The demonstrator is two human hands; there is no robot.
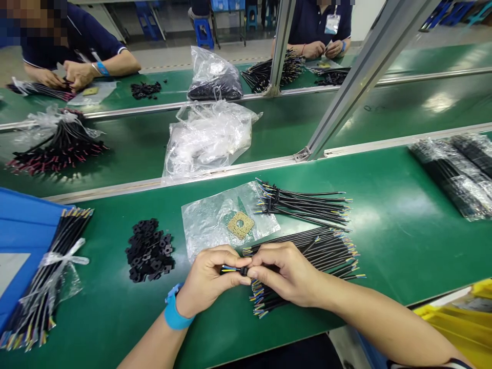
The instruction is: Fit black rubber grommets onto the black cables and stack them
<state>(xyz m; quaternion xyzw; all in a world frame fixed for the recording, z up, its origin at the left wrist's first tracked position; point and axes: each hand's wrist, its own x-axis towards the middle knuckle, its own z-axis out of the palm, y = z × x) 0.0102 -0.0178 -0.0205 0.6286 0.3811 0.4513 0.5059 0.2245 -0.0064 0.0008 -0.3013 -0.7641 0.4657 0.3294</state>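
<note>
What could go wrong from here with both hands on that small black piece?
The exposed wire ends by the left hand might bend if squeezed. The right hand, close to the spread cables, could knock some askew. The loosely heaped black parts might scatter if the left arm brushes them.

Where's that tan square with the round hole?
In the head view, the tan square lies near the middle, on a clear plastic bag, just beyond the wearer's left hand.

Green bench [388, 215] under cables [326, 250] and black pieces [149, 251]
</note>
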